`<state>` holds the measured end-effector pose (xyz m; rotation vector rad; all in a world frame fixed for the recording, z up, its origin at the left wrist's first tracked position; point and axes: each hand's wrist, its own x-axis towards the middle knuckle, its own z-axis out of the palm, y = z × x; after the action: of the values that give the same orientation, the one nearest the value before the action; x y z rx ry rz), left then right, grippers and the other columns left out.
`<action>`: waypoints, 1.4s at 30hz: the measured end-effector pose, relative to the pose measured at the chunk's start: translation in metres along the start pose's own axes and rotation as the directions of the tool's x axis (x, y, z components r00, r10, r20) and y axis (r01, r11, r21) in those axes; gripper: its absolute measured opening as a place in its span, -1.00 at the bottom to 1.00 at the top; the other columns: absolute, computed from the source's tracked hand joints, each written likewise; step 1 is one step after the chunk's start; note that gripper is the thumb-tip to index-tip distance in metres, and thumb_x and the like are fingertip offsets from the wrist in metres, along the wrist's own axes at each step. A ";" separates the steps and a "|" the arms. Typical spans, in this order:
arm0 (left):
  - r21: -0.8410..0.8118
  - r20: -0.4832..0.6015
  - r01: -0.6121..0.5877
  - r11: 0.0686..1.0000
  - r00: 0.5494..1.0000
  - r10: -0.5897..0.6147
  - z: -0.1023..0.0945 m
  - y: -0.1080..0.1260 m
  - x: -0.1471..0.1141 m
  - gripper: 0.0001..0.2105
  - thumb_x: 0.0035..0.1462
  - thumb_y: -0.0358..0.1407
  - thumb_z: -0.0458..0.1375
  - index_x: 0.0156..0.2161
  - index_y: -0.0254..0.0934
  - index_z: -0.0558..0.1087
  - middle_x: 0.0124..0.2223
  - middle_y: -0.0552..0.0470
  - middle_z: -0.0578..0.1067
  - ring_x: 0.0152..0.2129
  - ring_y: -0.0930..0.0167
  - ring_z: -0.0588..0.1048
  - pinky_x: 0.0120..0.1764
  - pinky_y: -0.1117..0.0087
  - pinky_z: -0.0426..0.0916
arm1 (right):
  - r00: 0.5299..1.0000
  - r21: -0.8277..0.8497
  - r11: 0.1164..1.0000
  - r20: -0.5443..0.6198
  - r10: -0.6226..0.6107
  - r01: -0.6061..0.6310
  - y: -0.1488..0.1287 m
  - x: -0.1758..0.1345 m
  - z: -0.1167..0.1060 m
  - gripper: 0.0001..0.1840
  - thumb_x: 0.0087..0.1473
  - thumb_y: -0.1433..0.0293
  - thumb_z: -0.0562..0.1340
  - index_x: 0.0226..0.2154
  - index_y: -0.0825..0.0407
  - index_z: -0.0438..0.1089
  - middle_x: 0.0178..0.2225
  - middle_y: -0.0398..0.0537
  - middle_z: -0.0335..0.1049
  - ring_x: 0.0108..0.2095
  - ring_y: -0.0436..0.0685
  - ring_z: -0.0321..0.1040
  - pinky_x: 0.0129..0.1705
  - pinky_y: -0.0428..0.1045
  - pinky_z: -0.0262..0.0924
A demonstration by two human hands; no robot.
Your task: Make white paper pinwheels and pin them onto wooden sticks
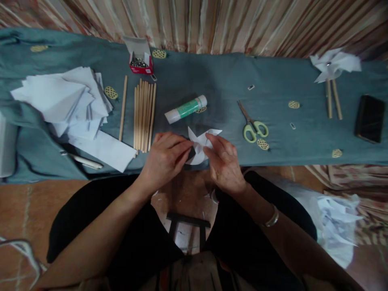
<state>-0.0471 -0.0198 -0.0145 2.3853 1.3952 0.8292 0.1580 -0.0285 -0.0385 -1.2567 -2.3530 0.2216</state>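
Observation:
A white paper pinwheel [198, 148] with curled blades lies near the front edge of the table, between my hands. My left hand [166, 155] has its fingers pinched together at the pinwheel's left side, beside a small dark patch. On the other side, my right hand [224, 159] pinches the right blades with thumb and fingers. Just beyond the pinwheel is a glue stick [186, 109] with a green label, lying on its side. Scissors [261, 128] with light green handles rest to the right, blades pointing away from me.
At left are a paper stack [60, 97], a pen [86, 161] and wooden sticks [144, 117]. An open red box [141, 68] of small metal pins stands behind them. Far right hold pinwheels on sticks [330, 68] and a dark phone [370, 119]. A plastic bag [336, 226] of paper scraps sits below.

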 end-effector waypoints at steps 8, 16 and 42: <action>-0.123 -0.076 0.121 0.985 0.988 -0.131 0.004 -0.007 0.002 -0.79 0.21 -0.32 0.07 -0.16 -0.29 0.54 -0.23 -0.05 0.56 -0.25 0.36 0.49 -0.14 0.28 0.34 | 0.994 0.228 0.972 -0.081 0.074 -0.054 0.007 -0.001 -0.008 -0.59 0.12 0.52 0.02 -0.05 -0.05 0.40 0.17 0.02 0.25 0.17 0.21 0.15 0.13 0.25 0.15; -0.211 -0.064 0.165 0.963 0.981 -0.183 0.008 -0.008 0.004 -0.78 0.17 -0.31 0.09 -0.16 -0.35 0.54 -0.23 -0.09 0.56 -0.25 0.33 0.51 -0.12 0.25 0.38 | 0.942 0.193 0.933 -0.087 0.323 -0.302 0.011 0.005 -0.016 -0.58 0.10 0.31 0.16 0.00 0.13 0.35 -0.14 0.14 0.50 -0.13 0.25 0.41 -0.04 0.19 0.29; -0.956 0.179 0.285 0.064 0.746 -0.641 0.004 0.008 0.014 -0.44 -0.21 -0.15 0.39 -0.05 -0.32 0.46 -0.25 -0.05 0.58 -0.33 0.35 0.56 -0.19 0.34 0.44 | 0.723 0.926 0.093 0.221 0.655 -0.367 -0.014 0.050 -0.008 -0.56 -0.34 0.33 0.40 -0.29 0.01 0.38 -0.43 -0.17 0.51 -0.40 0.05 0.43 -0.25 0.00 0.31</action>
<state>-0.0339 -0.0117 -0.0088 0.7191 1.0528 1.3231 0.1273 0.0041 -0.0109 -1.2291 -0.9342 1.3833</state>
